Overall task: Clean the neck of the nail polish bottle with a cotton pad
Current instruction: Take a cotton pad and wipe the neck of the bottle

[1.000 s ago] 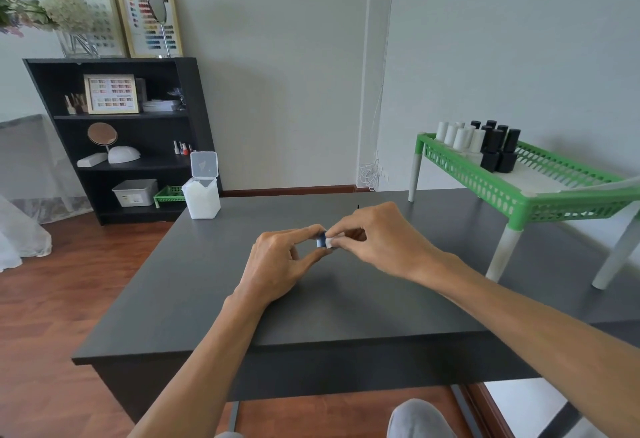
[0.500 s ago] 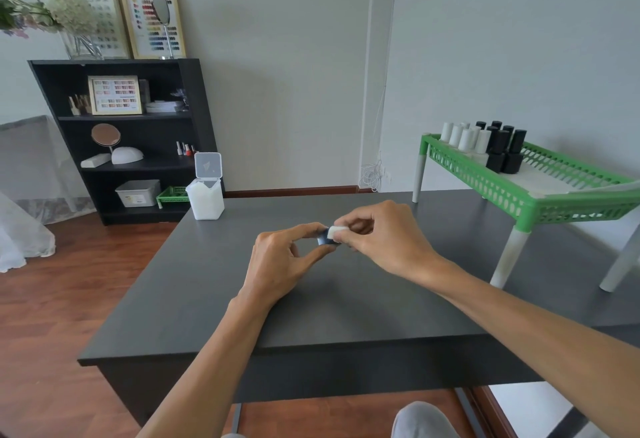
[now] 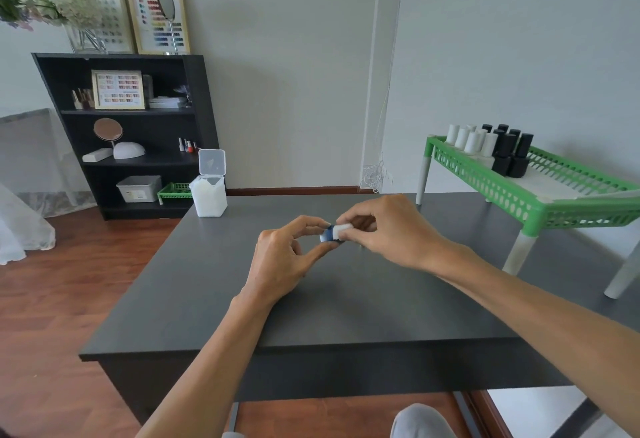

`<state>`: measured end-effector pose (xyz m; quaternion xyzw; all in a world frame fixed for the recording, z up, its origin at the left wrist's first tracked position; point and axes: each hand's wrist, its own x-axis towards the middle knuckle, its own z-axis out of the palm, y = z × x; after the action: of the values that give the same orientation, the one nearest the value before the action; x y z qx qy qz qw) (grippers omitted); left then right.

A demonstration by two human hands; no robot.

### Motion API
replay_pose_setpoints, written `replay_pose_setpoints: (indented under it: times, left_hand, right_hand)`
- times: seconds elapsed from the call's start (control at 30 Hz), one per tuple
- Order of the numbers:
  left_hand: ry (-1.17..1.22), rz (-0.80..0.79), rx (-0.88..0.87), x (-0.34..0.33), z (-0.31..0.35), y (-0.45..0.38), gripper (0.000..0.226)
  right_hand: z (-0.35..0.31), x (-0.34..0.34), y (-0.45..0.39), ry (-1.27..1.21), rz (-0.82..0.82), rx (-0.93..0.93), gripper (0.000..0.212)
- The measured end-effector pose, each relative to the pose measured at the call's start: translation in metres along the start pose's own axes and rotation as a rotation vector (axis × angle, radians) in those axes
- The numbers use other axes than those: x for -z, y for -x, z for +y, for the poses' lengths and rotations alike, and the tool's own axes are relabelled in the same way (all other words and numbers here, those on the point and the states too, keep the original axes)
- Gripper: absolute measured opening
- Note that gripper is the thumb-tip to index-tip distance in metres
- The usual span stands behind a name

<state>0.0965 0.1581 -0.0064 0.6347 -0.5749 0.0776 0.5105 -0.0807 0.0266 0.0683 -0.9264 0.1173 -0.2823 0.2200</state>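
Both hands meet above the middle of the dark desk (image 3: pixel 207 285), a little toward its far edge, with the small blue nail polish bottle (image 3: pixel 327 234) held between them, clear of the desk top. The left hand (image 3: pixel 284 257) pinches the bottle between thumb and forefinger, the thumb underneath and the forefinger arched over the top, its other fingers curled in toward the palm. The right hand (image 3: pixel 388 233) comes in from the right side and pinches a white cotton pad (image 3: pixel 344 229) in its fingertips, pressing it against the right end of the bottle; the pad covers that end, so the neck itself cannot be made out. Only a short blue stretch of the bottle shows between the two sets of fingertips. At the far left corner of the desk stands a white dispenser box (image 3: pixel 210 191) with its lid tipped up. Along the right edge of the desk, a green rack (image 3: pixel 540 202) on white legs carries a cluster of white bottles (image 3: pixel 471 139) and black bottles (image 3: pixel 510 157) at its far end. Beyond the desk, against the wall on the left, is a black shelf unit (image 3: pixel 138 132) with framed colour charts and a vase of flowers on top.
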Motion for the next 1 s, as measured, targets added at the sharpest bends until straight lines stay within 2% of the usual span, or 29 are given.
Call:
replay_pose_setpoints:
  times: [0.07, 0.13, 0.27, 0.37, 0.57, 0.73, 0.83, 0.9, 1.0]
  left_hand:
    - [-0.019, -0.018, -0.002, -0.001, 0.0, 0.0, 0.03]
    - [-0.033, -0.023, -0.016, -0.001, -0.001, 0.0, 0.03]
    - [-0.008, -0.021, -0.022, 0.001, -0.004, 0.0, 0.03]
    - [-0.005, -0.062, -0.043, -0.001, -0.004, 0.001, 0.031]
    - [-0.005, -0.068, -0.033, -0.001, -0.004, 0.0, 0.033]
    - [0.019, -0.034, -0.042, 0.001, -0.001, -0.001, 0.032]
    - [0.007, -0.019, -0.05, 0.0, 0.0, -0.001, 0.032]
    - [0.004, -0.004, -0.051, 0.001, -0.001, -0.001, 0.03]
    - [-0.003, -0.004, -0.04, 0.001, -0.002, -0.001, 0.028]
  right_hand:
    - [-0.001, -0.006, 0.0, -0.002, 0.037, -0.08, 0.006]
    - [-0.002, -0.006, -0.001, 0.019, 0.001, -0.073, 0.005]
    - [-0.007, 0.007, -0.002, 0.15, -0.14, 0.172, 0.016]
    - [-0.004, 0.013, -0.004, 0.158, -0.176, 0.227, 0.017]
    - [0.011, 0.012, 0.002, -0.111, -0.078, -0.004, 0.015]
    - [0.011, 0.014, 0.003, -0.346, -0.077, -0.153, 0.011]
    - [0.006, 0.01, 0.003, -0.176, -0.017, -0.126, 0.014]
    - [0.0, 0.005, 0.002, -0.052, 0.015, -0.078, 0.008]
    - [-0.006, 0.001, -0.001, 0.079, -0.031, -0.023, 0.005]
